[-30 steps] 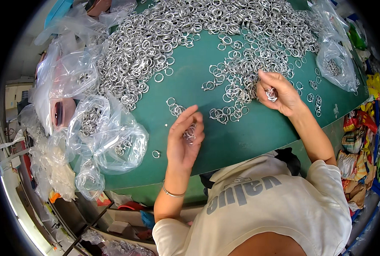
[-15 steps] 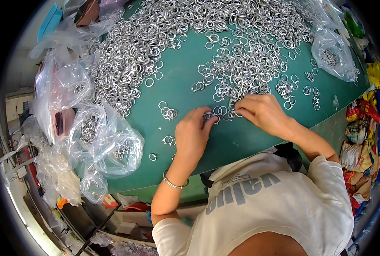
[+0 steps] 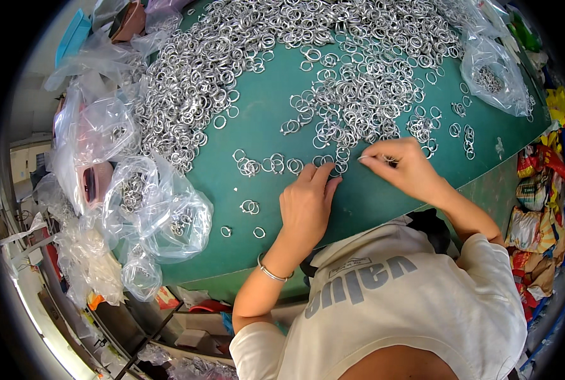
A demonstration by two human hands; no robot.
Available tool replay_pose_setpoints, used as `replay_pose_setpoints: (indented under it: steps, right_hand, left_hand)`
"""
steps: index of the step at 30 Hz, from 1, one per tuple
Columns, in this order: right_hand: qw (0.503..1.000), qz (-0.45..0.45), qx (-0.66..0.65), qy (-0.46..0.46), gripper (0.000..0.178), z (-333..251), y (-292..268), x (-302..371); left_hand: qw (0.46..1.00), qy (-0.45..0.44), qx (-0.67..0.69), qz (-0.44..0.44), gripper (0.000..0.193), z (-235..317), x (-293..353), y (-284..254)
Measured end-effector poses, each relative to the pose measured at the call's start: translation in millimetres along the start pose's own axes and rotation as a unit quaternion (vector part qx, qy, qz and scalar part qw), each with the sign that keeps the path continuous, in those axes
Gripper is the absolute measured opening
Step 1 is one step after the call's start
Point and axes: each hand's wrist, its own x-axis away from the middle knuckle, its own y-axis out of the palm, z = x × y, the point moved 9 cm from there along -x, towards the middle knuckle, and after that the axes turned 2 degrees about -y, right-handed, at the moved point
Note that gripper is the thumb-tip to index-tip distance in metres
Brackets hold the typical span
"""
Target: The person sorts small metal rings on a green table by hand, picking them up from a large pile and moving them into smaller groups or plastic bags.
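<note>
Near the table's front, my left hand (image 3: 306,201) has its fingers bent together over silver metal rings (image 3: 323,160) at the edge of a small cluster. Its grip on a ring is partly hidden by the fingers. My right hand (image 3: 401,170) is raised just right of that cluster, thumb and forefinger pinched on a thin silver piece that looks like part of a ring. Something small also shows under its curled fingers. Beyond both hands spreads a pile of loose rings (image 3: 365,95), each with a small bump. Left of my left hand lie a few separate rings (image 3: 274,163).
A larger ring heap (image 3: 187,95) curves along the back and left of the green table (image 3: 263,120). Clear plastic bags with rings stand at left (image 3: 162,209) and far right (image 3: 491,79). Colourful packages (image 3: 532,221) are stacked beyond the right edge.
My left hand has moved right, and rings now lie to its left where its fingers were. My right hand has drawn slightly right, away from the pile, with its fingers pinched.
</note>
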Motion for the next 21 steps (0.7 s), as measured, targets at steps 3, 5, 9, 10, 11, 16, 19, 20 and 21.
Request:
replay_pose_setpoints:
  steps: [3, 5, 9, 10, 11, 16, 19, 20, 21]
  right_hand:
    - [0.883, -0.035, -0.426, 0.192, 0.015, 27.0, 4.1, 8.9]
    - [0.81, -0.024, -0.559, 0.176, 0.018, 19.5, 2.9, 3.8]
    - [0.748, -0.002, -0.655, 0.108, 0.021, 16.5, 3.7, -4.9]
    - [0.747, -0.002, -0.662, 0.068, 0.021, 15.1, 0.1, -7.0]
    - [0.763, -0.008, -0.639, 0.101, 0.019, 20.9, 2.3, -5.4]
    - [0.912, -0.026, -0.344, 0.221, 0.007, 22.2, 13.2, 2.9]
    - [0.993, -0.009, 0.077, -0.086, 0.016, -22.6, 15.8, -3.3]
    - [0.979, -0.03, 0.164, -0.114, 0.02, -28.9, 23.7, 0.0]
    - [0.976, -0.035, 0.184, -0.11, 0.023, -26.0, 28.0, 1.1]
  left_hand:
    - [1.0, -0.003, 0.004, -0.005, 0.021, -2.1, 2.2, 1.8]
    - [1.0, 0.006, 0.009, -0.006, 0.02, -1.0, 2.8, 2.8]
    - [1.0, 0.028, 0.014, 0.004, 0.014, -0.8, 5.7, 4.9]
    - [0.999, 0.023, 0.029, -0.002, 0.013, -2.2, 6.0, 5.1]
    - [0.999, 0.018, 0.045, -0.008, 0.012, -3.5, 6.4, 5.2]
    - [0.994, -0.086, 0.053, -0.032, 0.012, -13.0, 9.2, -2.3]
    - [0.999, -0.035, 0.023, -0.013, 0.014, -6.3, 7.9, 1.0]
    - [1.0, -0.009, 0.013, -0.005, 0.015, -3.7, 9.3, 2.7]
    - [1.0, -0.002, 0.012, -0.005, 0.015, -4.5, 10.0, 3.7]
